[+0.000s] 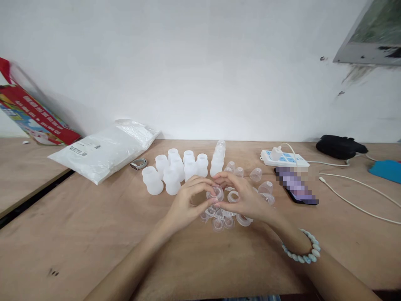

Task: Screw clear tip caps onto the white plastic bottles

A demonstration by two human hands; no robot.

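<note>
My left hand and my right hand meet over the middle of the wooden table. Both pinch one small clear plastic ring piece between their fingertips. Under and around the hands lies a heap of several small clear caps and rings. Behind them stands a cluster of several white translucent bottles. A bead bracelet is on my right wrist.
A white plastic bag and a small metal clip lie at the left rear. A power strip, a phone and white cables are at the right. A red box leans on the wall.
</note>
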